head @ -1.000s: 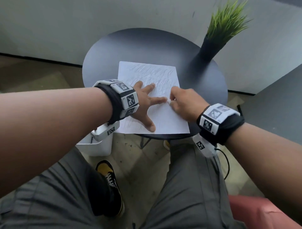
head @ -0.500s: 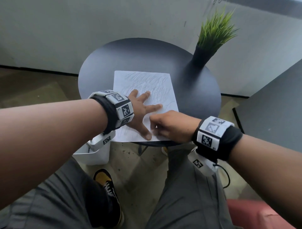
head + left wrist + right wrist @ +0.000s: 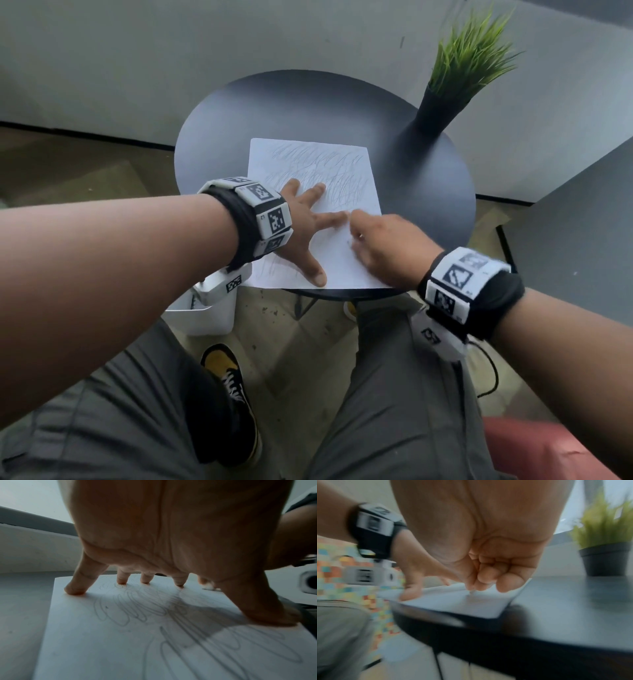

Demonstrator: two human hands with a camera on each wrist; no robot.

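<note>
Centre of the head view holds a round dark grey table [image 3: 239, 113], and on its near half, from mid-frame down to the table's lower rim, lies a white sheet of paper [image 3: 308, 161] covered with grey pencil scribbles. A black pot of green grass-like plant [image 3: 435, 113] stands at the table's upper right edge, well apart from the sheet. A white bin [image 3: 205, 318] sits on the floor at lower left of the table. The left hand [image 3: 301, 233] rests on the sheet's left side, released and splayed, its fingertips [image 3: 75, 589] and thumb pressing the paper flat. The right hand [image 3: 387, 246], just right of it over the sheet's lower right part, is clenched, with finger and thumb pinching a small whitish piece [image 3: 471, 592] whose tip touches the paper. That piece is too blurred to identify. The right index finger lies just beside the left one.
</note>
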